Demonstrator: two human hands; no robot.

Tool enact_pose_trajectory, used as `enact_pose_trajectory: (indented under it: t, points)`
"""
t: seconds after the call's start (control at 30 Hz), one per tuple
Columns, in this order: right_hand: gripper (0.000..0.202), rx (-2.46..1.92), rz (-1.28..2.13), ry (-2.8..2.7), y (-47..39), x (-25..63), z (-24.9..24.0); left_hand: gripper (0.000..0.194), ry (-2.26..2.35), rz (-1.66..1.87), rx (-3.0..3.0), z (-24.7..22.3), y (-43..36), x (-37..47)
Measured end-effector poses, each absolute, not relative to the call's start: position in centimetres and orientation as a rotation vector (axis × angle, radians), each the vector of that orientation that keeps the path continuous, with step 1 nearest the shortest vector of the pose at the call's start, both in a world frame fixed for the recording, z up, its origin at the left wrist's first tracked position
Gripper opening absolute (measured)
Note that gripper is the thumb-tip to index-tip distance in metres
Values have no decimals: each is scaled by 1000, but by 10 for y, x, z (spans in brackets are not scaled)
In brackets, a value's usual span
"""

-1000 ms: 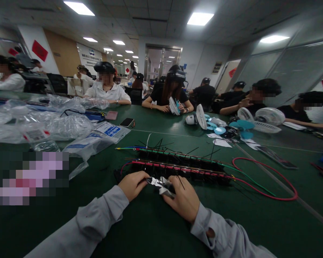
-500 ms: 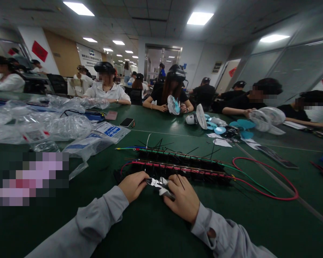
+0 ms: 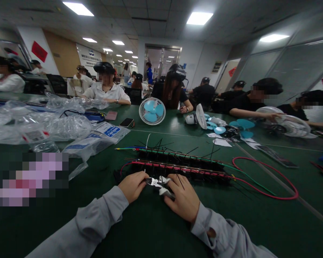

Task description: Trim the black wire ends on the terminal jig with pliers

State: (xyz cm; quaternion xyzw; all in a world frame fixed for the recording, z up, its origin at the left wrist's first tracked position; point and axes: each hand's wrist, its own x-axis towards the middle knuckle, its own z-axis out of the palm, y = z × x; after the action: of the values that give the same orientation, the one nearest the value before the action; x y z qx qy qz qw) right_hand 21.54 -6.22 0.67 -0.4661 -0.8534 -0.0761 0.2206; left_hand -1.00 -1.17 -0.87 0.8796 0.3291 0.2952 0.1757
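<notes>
My right hand is closed around the grips of a pair of diagonal cutters with white-and-grey handles, its jaws pointing left. The handles stand a little apart. Beside the jaw tips, my left hand is in a pinch, and what lies between its fingers is hidden. A small pale tip shows just above that hand. Behind both hands lies a wire harness of red, green and blue wires on two dark strips, with black cable ties sticking up. A white cable tie rises at its far left end.
A red wire loop extends right. Clear plastic bags cover the left side, near a phone. Across the table, people sit by a blue-bladed fan, loose fan parts and white fan covers. A flat dark object lies right.
The cutters' handles have spread slightly; my hands stay almost in place. Across the table, the blue-bladed fan has moved left and faces me, and a co-worker has shifted the white fan covers right.
</notes>
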Motion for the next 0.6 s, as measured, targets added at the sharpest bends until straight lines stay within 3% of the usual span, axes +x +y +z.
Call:
enact_pose_trajectory:
  t: [0.3, 0.6]
  points:
    - [17, -1307, -220, -2362, -60, 218, -1, 14, 923, 823, 2486, -4, -13, -10]
    - [45, -1419, -243, -2270, -62, 214, 1, 13, 941, 797, 2510, -10, -10, -11]
